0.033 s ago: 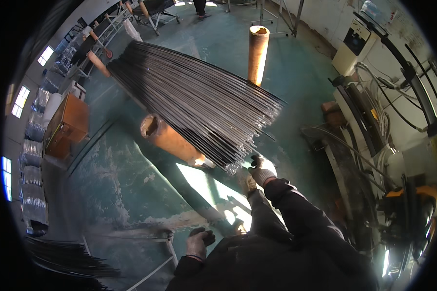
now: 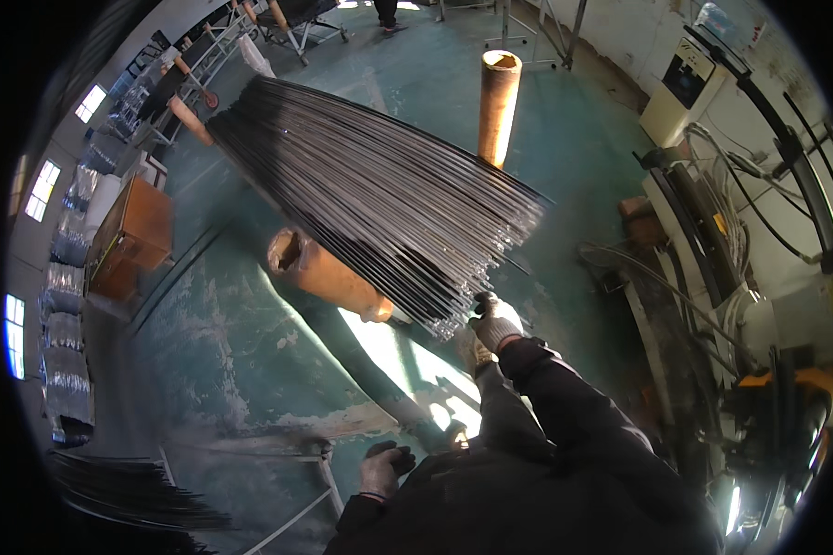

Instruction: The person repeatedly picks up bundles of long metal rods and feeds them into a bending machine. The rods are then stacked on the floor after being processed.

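Observation:
A wide fan of thin black rods (image 2: 370, 194) slants across the view, their pale, shiny ends toward me. My right hand (image 2: 498, 324), in a light glove with dark fingertips, is closed just beside the nearest rod ends; what its fingers hold, if anything, is too small to make out. Low in the view, away from the rods, my left hand (image 2: 381, 469) wears the same kind of glove. Its fingers are loosely bent, with a gap at the thumb, and nothing shows in it.
A brown cardboard-like tube (image 2: 329, 273) slants under the rods; another tube (image 2: 500, 106) stands upright behind them. At right are hoses and machine parts (image 2: 703, 222). An orange-brown cabinet (image 2: 139, 231) stands left, and more black rods (image 2: 130, 490) lie lower left. A person's legs (image 2: 386, 14) show far back.
The whole view has shifted slightly. My right hand sits marginally lower and left beside the rod ends; my left hand hardly differs.

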`<state>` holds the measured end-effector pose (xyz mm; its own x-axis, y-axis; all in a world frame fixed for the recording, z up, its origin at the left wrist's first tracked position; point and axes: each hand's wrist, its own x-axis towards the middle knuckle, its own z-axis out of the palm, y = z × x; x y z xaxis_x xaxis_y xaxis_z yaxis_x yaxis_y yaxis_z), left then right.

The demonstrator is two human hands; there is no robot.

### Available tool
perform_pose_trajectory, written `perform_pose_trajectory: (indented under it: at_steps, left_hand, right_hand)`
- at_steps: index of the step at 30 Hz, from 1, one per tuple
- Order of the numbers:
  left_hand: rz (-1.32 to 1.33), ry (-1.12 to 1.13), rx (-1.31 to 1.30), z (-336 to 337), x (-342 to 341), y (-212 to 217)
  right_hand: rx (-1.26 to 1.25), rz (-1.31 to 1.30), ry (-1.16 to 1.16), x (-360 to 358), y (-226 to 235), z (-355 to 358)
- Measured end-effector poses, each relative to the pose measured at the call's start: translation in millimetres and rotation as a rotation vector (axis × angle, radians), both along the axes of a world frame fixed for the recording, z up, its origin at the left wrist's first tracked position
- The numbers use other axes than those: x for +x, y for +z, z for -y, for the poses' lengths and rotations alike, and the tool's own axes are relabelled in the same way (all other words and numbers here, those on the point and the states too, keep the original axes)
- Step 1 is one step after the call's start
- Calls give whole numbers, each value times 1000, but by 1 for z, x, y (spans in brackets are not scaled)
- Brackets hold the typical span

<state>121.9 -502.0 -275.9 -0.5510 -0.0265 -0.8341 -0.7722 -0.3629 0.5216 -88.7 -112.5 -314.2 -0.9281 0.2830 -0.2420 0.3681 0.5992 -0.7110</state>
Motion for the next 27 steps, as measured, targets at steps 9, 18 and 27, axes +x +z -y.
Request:
perform_pose_trajectory:
  at_steps: [9,18,27]
  left_hand:
    - [21,68,-350,-95,-134,76]
    - [-84,82,-340,-142,-248,103]
    - [27,103,-186,-163,-242,83]
  right_hand:
    - [349,164,426,-212,-65,45]
    - [182,365,424,-250,-76,39]
    - [-428,572,317,-257,-34,15]
